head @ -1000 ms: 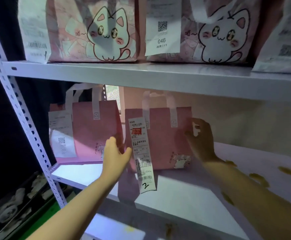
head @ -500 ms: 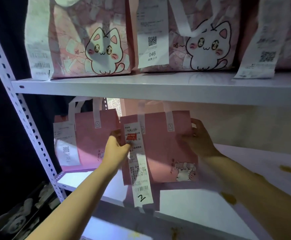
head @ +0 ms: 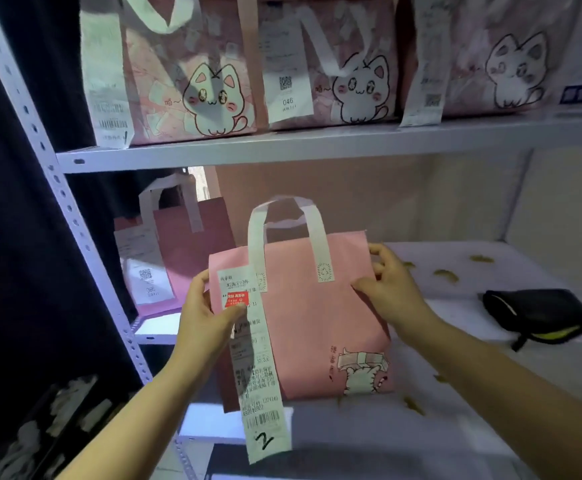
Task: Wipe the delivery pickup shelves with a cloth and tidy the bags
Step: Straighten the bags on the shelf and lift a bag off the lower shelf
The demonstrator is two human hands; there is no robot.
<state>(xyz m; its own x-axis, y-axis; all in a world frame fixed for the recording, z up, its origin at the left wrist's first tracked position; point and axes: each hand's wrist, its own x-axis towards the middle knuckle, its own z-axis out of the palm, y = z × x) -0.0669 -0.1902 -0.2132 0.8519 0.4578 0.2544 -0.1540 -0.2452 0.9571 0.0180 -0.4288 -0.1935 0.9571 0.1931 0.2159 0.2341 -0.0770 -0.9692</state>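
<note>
- Looking at the white metal shelving [head: 282, 152], I am taking the pink bag [head: 320, 317] in front of me as the landmark; the rack's upper board is running above it and the lower shelf [head: 490, 299] is spreading out to its right and beneath it.
- Sitting above the pink bag on the upper board, three large cat-print bags [head: 196, 84] are standing side by side, each carrying a paper receipt.
- Standing behind and to the left of the pink bag, a second pink bag [head: 189, 244] is showing its white handles and a receipt with a QR code.
- I am holding the pink bag upright at the lower shelf's front edge, its white handles [head: 319, 244] arching up; whether its base is touching the shelf I cannot tell.
- My left hand [head: 206, 323] is gripping the bag's left edge, thumb pressing on the long receipt [head: 254, 368], which is hanging down past the bag's bottom with a handwritten "2" at its end.
- My right hand [head: 386, 292] is pinching the bag's upper right edge, fingers curling round it.
- Lying to the right of the pink bag on the lower shelf, a black cloth [head: 539, 313] with a yellow edge is bunching up.
- Small brownish stains [head: 445, 274] are dotting the shelf between the bag and the cloth.
</note>
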